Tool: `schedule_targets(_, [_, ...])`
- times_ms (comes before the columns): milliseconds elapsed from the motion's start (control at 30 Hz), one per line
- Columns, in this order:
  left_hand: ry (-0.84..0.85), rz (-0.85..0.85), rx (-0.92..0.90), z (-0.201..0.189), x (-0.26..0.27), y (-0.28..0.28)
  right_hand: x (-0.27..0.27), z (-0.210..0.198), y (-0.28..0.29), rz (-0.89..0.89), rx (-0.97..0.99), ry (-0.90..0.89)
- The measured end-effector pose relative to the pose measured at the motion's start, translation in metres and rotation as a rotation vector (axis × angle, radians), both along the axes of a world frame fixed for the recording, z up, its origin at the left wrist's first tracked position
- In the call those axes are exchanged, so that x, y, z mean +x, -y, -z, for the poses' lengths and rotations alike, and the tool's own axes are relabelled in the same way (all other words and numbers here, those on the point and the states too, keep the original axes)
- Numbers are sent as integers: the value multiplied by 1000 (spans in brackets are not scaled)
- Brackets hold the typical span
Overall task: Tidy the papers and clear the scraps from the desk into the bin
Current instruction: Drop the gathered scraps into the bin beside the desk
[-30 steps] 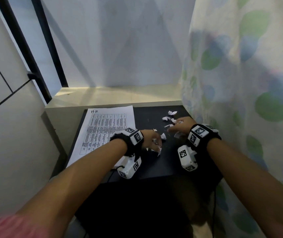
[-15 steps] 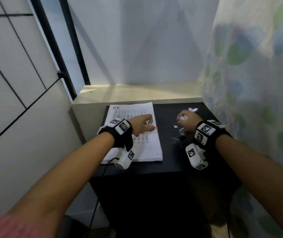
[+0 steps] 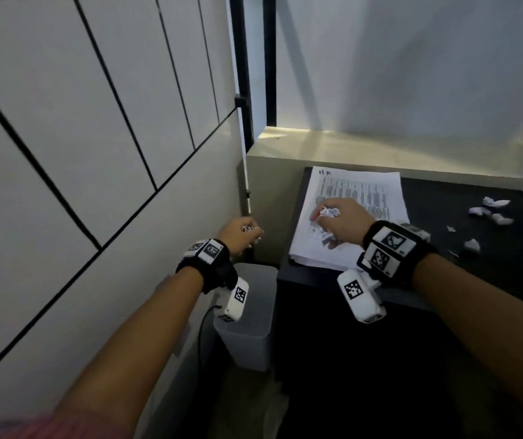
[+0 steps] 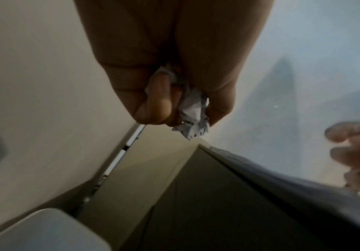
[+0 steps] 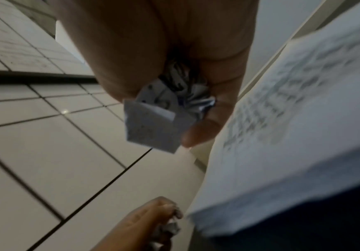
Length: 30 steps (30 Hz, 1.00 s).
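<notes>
My left hand (image 3: 243, 231) grips a wad of crumpled paper scraps (image 4: 193, 112) and hangs off the desk's left side, above the pale grey bin (image 3: 254, 315) on the floor. My right hand (image 3: 336, 221) grips another bunch of scraps (image 5: 159, 115), printed and torn, and hovers over the stack of printed papers (image 3: 358, 198) on the black desk (image 3: 475, 274). Several loose white scraps (image 3: 491, 210) still lie on the desk's right part.
A white tiled wall (image 3: 95, 137) with dark seams stands close on the left. A cream ledge (image 3: 349, 147) runs behind the desk, with a pale curtain above it. A black cable (image 3: 203, 327) hangs beside the bin.
Both hands have moved left with their scraps: the left one has left the desk and is over the bin, the right one has come from the scrap pile to above the papers. The head turned left.
</notes>
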<state>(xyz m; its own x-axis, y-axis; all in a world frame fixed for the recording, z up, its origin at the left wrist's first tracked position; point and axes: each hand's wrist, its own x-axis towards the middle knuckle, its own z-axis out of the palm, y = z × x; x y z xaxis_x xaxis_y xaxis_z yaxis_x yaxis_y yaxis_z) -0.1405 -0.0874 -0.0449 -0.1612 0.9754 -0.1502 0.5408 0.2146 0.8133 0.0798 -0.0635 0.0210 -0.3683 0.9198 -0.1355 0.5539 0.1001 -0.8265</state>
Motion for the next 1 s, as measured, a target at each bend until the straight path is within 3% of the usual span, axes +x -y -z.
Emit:
schedule_targets(233, [2, -96, -171, 83, -30, 6, -76, 20, 2, -139, 22, 34])
schedule_targets(533, [219, -130, -358, 187, -23, 5, -85, 44, -22, -123, -142, -34])
schedule_targets(633, [146, -123, -392, 208, -28, 7, -84, 49, -26, -149, -182, -72])
schedule_targets(733, [59, -66, -538, 223, -30, 17, -83, 50, -26, -162, -193, -86])
schedule_targets(900, [-371, 350, -654, 235, -16, 50, -84, 49, -24, -162, -172, -79])
schedule_targets(1000, [-513, 415, -607, 236, -13, 64, -86, 47, -21, -156, -167, -44])
